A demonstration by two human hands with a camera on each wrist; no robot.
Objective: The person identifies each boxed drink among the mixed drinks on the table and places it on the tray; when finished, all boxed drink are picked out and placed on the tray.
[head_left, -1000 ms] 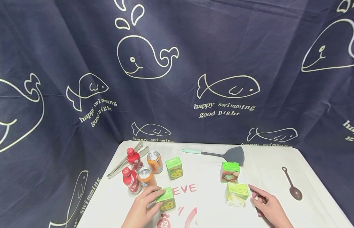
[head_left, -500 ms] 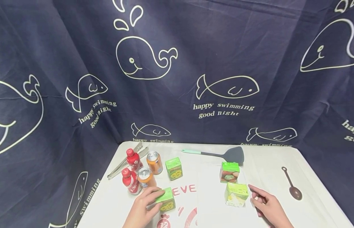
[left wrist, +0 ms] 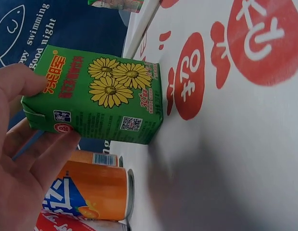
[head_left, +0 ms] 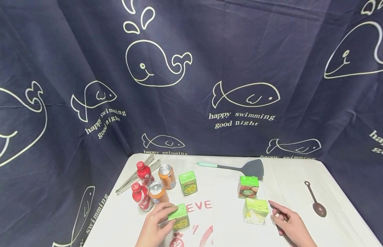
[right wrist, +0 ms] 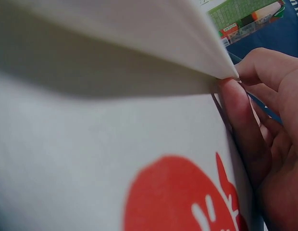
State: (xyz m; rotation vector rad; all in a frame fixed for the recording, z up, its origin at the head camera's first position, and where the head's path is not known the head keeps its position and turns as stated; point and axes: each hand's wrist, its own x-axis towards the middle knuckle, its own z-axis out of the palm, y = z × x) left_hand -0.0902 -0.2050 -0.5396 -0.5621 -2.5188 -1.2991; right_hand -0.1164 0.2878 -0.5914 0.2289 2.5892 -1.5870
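Note:
My left hand [head_left: 157,224] grips a green chrysanthemum tea carton [head_left: 180,221] by its upper part, thumb on one side and fingers on the other. Yellow flowers show on the carton [left wrist: 110,79] in the left wrist view, and its base is at the white tabletop. On the right, my right hand [head_left: 291,224] pinches the edge of a thin white sheet or panel [right wrist: 197,33] between thumb and forefinger, seen in the right wrist view. A pale yellow-green drink carton [head_left: 256,212] stands just left of that hand, with a brown-and-green carton [head_left: 248,188] behind it.
Two red bottles [head_left: 142,196] and two orange cans [head_left: 167,178] cluster at the left, in front of metal tongs [head_left: 129,181]. Another green carton [head_left: 188,184] stands nearby. A spatula [head_left: 252,168] lies at the back, a brown spoon [head_left: 318,207] at the right.

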